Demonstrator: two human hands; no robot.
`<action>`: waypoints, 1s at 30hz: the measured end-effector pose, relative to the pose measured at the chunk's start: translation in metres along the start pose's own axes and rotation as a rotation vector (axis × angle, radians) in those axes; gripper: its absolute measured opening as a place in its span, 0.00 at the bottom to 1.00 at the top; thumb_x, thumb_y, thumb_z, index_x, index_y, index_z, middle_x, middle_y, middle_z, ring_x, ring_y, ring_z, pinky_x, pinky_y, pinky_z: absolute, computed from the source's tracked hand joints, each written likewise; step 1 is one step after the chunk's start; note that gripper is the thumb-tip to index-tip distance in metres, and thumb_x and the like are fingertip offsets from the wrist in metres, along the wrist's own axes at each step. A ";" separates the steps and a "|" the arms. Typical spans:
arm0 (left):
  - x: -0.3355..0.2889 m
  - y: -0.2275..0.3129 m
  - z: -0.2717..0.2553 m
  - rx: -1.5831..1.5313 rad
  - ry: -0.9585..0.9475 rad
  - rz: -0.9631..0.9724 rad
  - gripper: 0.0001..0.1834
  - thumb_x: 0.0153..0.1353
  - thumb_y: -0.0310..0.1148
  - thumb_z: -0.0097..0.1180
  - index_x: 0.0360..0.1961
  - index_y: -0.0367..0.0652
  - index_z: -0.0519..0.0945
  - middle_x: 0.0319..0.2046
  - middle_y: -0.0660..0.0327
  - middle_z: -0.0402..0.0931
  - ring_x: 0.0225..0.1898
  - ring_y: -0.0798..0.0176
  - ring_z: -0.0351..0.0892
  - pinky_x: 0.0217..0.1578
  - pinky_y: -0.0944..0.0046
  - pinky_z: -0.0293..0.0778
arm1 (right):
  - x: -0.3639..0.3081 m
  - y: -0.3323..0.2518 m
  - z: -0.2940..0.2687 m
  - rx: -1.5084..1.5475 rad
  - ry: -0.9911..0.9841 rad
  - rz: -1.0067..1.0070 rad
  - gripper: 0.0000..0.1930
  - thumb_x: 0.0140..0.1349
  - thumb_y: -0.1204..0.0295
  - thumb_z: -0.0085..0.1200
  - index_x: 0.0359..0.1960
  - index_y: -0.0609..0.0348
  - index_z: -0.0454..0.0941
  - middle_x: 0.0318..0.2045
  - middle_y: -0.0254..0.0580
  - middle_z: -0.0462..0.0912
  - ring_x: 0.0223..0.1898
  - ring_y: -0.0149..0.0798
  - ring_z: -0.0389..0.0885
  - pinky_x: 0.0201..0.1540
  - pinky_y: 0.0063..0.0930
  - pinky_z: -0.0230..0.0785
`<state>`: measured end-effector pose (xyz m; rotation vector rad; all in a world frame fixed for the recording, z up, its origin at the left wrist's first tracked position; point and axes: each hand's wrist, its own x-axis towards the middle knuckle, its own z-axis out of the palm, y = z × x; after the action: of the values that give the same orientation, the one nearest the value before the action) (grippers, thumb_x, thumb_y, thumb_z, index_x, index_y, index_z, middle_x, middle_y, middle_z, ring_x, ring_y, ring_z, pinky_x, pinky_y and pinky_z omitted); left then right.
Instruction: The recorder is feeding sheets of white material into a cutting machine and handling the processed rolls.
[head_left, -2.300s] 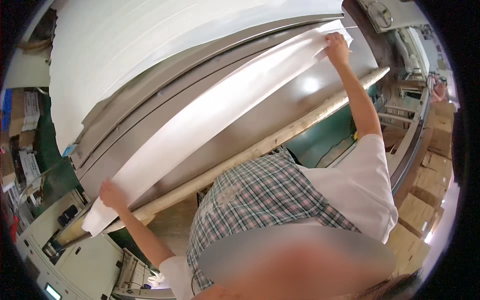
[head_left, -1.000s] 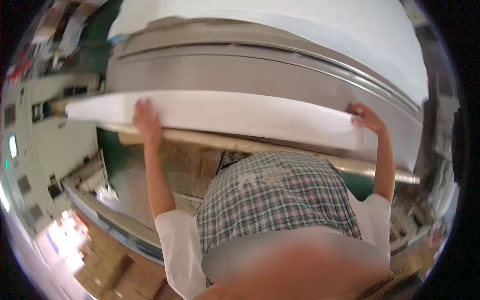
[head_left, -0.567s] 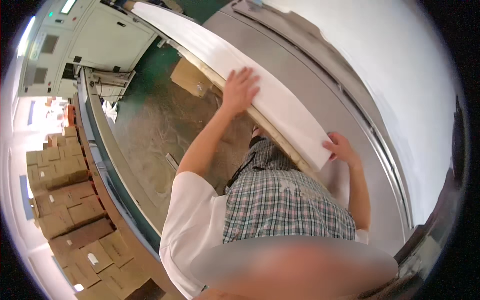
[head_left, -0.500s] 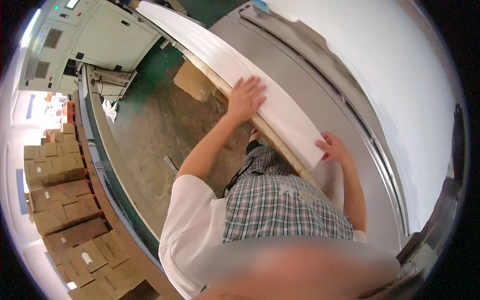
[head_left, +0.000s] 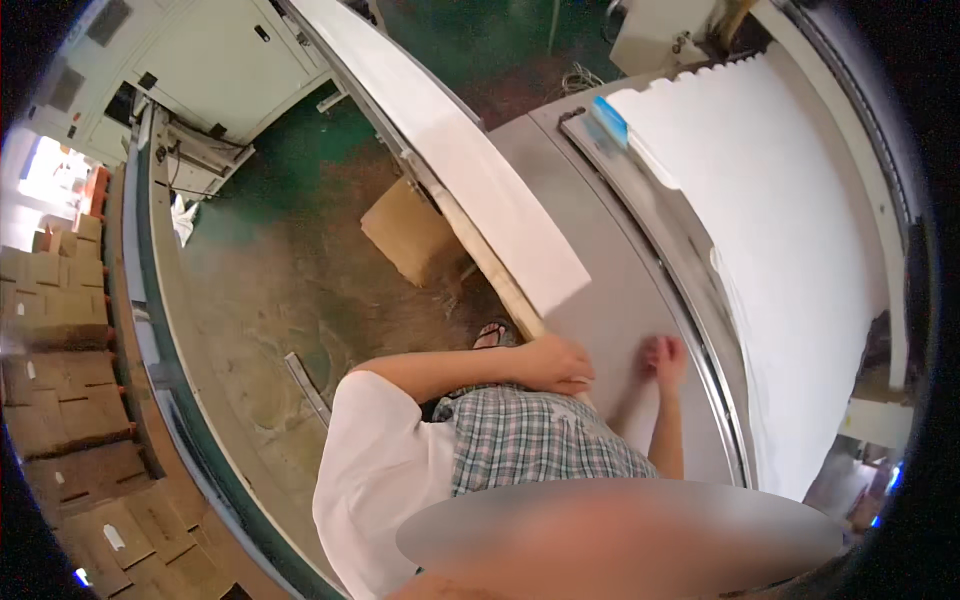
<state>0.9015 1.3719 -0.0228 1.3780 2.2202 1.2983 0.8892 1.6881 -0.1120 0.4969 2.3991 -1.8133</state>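
Observation:
A long white strip of sheet material [head_left: 490, 190] lies along the left edge of the grey metal table [head_left: 630, 310], its near end squared off. My left hand [head_left: 560, 362] is at the table's wooden edge [head_left: 490, 268], just below that end and apart from the strip. Its fingers bend down and are partly hidden. Over the grey tabletop, my right hand [head_left: 665, 355] is slightly blurred, fingers loosely bent and apart, nothing visible in them. Right of it runs a metal rail [head_left: 690, 325], beyond which spreads a large white sheet or stack [head_left: 790, 220].
A blue piece [head_left: 610, 122] sits at the white stack's far left corner. A cardboard box [head_left: 405, 230] stands on the floor left of the table. Stacked cartons [head_left: 70, 400] line the left side, and a pale machine cabinet [head_left: 215, 70] stands at the far left.
Both hands have come off the white strip. My left hand has moved toward my body, to the table edge; my right hand has let go of the strip's corner. The view has shifted.

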 end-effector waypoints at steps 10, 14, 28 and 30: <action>0.101 -0.070 -0.163 0.046 0.534 0.268 0.06 0.50 0.35 0.52 0.25 0.45 0.75 0.25 0.57 0.73 0.33 0.51 0.72 0.36 0.53 0.68 | -0.098 0.116 -0.151 -0.930 0.963 0.373 0.17 0.56 0.61 0.48 0.40 0.62 0.75 0.40 0.51 0.76 0.41 0.50 0.74 0.45 0.41 0.66; 0.166 -0.067 -0.268 0.232 0.789 0.388 0.07 0.47 0.29 0.56 0.30 0.43 0.77 0.30 0.56 0.76 0.36 0.53 0.75 0.38 0.56 0.70 | -0.122 0.092 -0.126 -1.086 1.015 0.700 0.18 0.57 0.58 0.44 0.42 0.56 0.75 0.41 0.49 0.76 0.45 0.49 0.73 0.46 0.42 0.66; 0.378 0.028 -0.432 0.598 1.108 0.483 0.20 0.49 0.38 0.58 0.41 0.40 0.70 0.36 0.47 0.70 0.38 0.42 0.70 0.38 0.50 0.68 | -0.105 0.077 -0.085 -1.089 1.204 0.558 0.12 0.59 0.63 0.44 0.41 0.53 0.70 0.42 0.44 0.72 0.44 0.48 0.70 0.42 0.43 0.66; 0.398 0.030 -0.433 0.679 1.168 0.424 0.24 0.45 0.41 0.62 0.41 0.42 0.72 0.36 0.51 0.70 0.36 0.46 0.71 0.37 0.52 0.68 | -0.104 0.074 -0.081 -1.086 1.195 0.569 0.12 0.59 0.65 0.44 0.42 0.54 0.69 0.45 0.44 0.71 0.45 0.48 0.70 0.43 0.43 0.66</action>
<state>0.4547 1.4543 0.3511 1.5599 3.5260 1.9351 1.0202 1.7625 -0.1290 2.0820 2.7432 0.2971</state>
